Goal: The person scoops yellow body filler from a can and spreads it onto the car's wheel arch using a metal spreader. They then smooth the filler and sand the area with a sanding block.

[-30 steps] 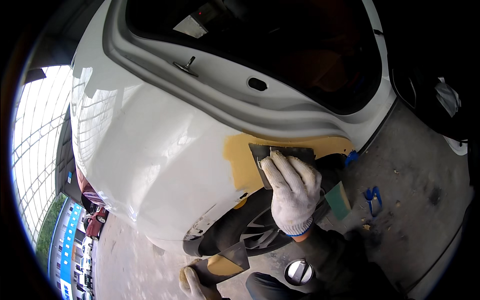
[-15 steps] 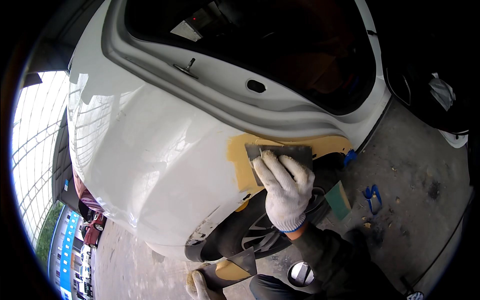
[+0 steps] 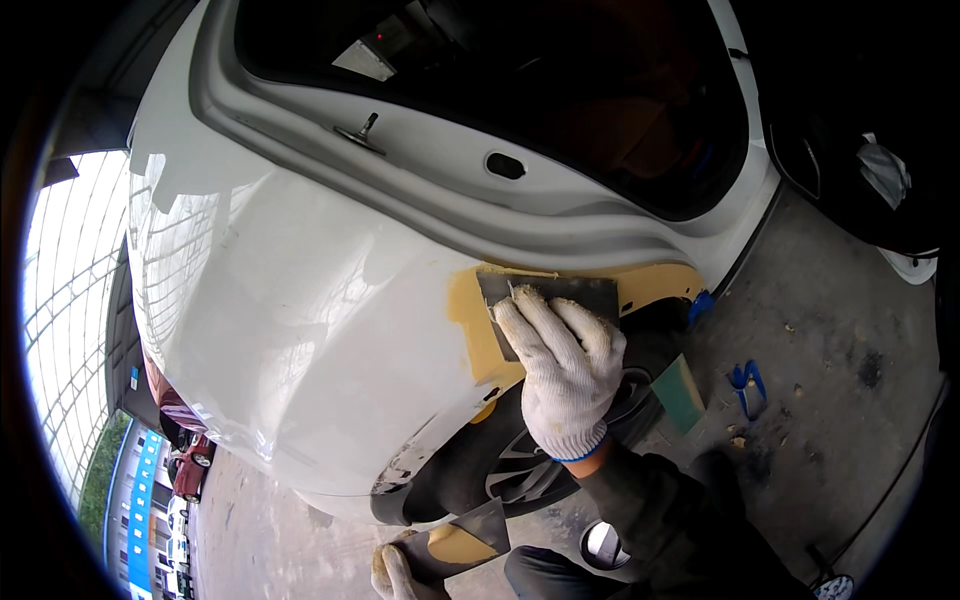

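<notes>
My right hand (image 3: 570, 375), in a white knit glove with a blue cuff edge, presses a dark flat putty spreader (image 3: 597, 292) with its fingertips. The spreader lies against a yellow putty patch (image 3: 472, 325) above the wheel arch of a white car (image 3: 290, 350). Low in the picture, my gloved left hand (image 3: 392, 574) grips a dark flat plate (image 3: 490, 519) by its left end. A smear of yellow putty (image 3: 462, 545) sits on that plate. The lower part of the left hand is cut off by the picture's edge.
Below the patch is the car's wheel (image 3: 525, 460). A green sheet (image 3: 678, 396) leans near the tyre, with a blue two-armed tool (image 3: 748, 388) on the floor beside it. A round can or lid (image 3: 604, 546) stands by my knee. The door opening (image 3: 500, 130) gapes above.
My right hand and the spreader have slid slightly up and left along the putty. The view has shifted a little. My left hand keeps its hold on the plate.
</notes>
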### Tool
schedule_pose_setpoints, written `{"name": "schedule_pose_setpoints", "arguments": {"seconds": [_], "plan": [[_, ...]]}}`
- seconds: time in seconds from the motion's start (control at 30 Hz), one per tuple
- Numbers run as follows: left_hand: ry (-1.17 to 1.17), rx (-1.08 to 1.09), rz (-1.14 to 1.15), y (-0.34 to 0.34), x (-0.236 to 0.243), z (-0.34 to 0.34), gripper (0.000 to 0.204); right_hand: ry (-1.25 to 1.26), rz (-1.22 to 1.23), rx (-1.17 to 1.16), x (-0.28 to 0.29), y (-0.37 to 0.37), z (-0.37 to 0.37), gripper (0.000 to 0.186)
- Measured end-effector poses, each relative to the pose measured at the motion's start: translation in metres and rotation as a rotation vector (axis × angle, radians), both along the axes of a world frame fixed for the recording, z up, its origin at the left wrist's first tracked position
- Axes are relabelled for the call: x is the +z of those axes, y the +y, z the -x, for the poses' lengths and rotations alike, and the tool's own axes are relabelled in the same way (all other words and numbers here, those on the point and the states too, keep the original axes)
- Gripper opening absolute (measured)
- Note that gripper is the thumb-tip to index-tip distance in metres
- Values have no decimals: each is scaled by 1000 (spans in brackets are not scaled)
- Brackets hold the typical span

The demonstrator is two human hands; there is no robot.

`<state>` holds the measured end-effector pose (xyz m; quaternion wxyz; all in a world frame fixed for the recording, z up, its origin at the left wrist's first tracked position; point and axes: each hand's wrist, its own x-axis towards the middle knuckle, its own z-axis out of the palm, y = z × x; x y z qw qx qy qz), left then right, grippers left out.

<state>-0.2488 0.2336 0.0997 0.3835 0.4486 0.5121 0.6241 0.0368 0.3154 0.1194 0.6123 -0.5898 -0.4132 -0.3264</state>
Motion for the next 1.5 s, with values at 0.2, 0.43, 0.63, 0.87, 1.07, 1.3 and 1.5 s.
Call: {"name": "schedule_pose_setpoints", "arguments": {"seconds": [0.2, 0.43, 0.63, 0.87, 1.07, 1.3, 1.5], "plan": [[17, -60, 26, -2, -1, -9, 32, -6, 50, 14, -29, -17, 13, 34], [8, -3, 32, -5, -5, -8, 32, -10, -11, -32, -24, -5, -20, 36], [41, -1, 11, -7, -6, -13, 31, 9, 22, 77, -43, -5, -2, 36], [58, -44, 22, -14, -7, -16, 35, -51, 2, -24, -40, -6, -40, 32], [97, -3, 34, -18, -2, -25, 34, -18, 17, 79, -59, -3, -20, 31], [84, 12, 23, -20, -4, -26, 31, -53, -29, 12, -52, -10, -52, 30], [85, -50, 23, -23, 0, -25, 34, -33, 63, 46, -78, -23, -38, 26]]}}
